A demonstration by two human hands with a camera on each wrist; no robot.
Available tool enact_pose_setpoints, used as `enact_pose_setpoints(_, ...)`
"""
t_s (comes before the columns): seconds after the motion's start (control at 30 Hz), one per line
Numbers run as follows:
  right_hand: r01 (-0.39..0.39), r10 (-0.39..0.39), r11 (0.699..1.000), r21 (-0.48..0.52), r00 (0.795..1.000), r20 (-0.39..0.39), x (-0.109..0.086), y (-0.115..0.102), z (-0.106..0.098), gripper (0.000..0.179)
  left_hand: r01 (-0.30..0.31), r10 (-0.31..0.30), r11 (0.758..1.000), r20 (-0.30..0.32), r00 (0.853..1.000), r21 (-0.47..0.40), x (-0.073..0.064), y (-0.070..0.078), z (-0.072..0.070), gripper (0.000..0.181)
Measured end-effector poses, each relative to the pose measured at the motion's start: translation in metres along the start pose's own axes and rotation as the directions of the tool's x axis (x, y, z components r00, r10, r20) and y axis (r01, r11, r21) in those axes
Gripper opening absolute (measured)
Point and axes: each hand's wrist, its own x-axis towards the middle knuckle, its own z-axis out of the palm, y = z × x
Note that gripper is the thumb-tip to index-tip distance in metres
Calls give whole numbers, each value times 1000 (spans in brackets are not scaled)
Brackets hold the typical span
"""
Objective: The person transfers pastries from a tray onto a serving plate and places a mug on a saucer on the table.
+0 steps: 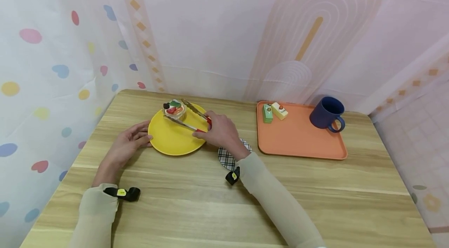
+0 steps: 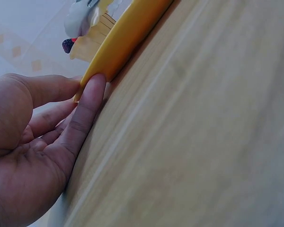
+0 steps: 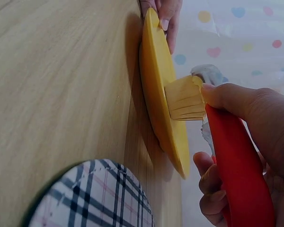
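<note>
Over the plate (image 1: 175, 141), tongs (image 3: 237, 163) aslant leftward, right grip (image 1: 222, 131) clamped round them, left grip (image 1: 128, 142) on rim (image 2: 117, 49)

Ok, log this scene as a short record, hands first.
left hand: pinches the rim of the yellow plate
right hand: holds red-handled tongs
tongs: arms apart, one on either side of the cupcake; contact unclear
on plate: fruit-topped cupcake
on orange tray: green cake, pale yellow cake, blue mug
plaid coaster: on the table, between plate and tray
</note>
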Motion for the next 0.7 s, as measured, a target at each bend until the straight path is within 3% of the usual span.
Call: enact_pose_setpoints(0.7, 48, -38, 990, 131, 997, -71, -33, 16, -19, 66, -7, 7, 999, 11, 1000, -34, 0, 1, 1, 69)
